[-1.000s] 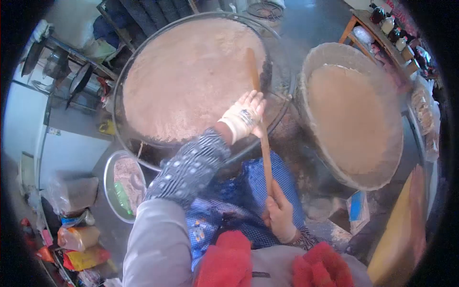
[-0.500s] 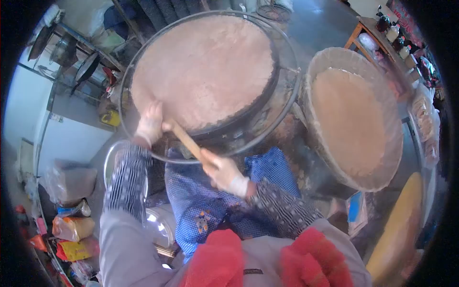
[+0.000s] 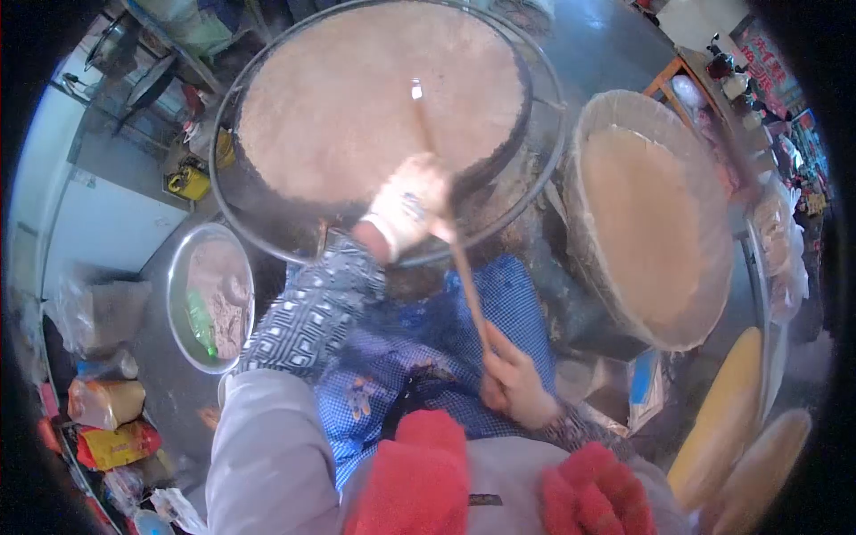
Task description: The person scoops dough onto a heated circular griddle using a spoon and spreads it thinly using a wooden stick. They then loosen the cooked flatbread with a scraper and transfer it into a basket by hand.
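Observation:
A large round griddle [image 3: 522,125] is covered by a wide, thin pinkish-brown layer [image 3: 357,98]. My left hand [image 3: 410,205], in a pale glove, is closed around the middle of a long wooden stick [image 3: 468,290] at the griddle's near edge. Lower down, above my lap, my right hand [image 3: 517,383] is closed on the stick's near end. The far end of the stick reaches over the layer, with a bright spot at its tip. Motion blurs the left fingers, and the kind of tool is not clear.
A metal ring [image 3: 259,245] surrounds the griddle. On the right stands a big plastic-lined basin [image 3: 593,267] of brown mixture [image 3: 642,223]. A steel basin [image 3: 174,312] with powdery stuff and a green plastic item [image 3: 201,323] sits at left. Bags [image 3: 107,401] line the left side.
My left hand has moved right, from the griddle's left edge to its near middle. My right hand has drawn down and right, toward my body. The stick now points away from me over the griddle.

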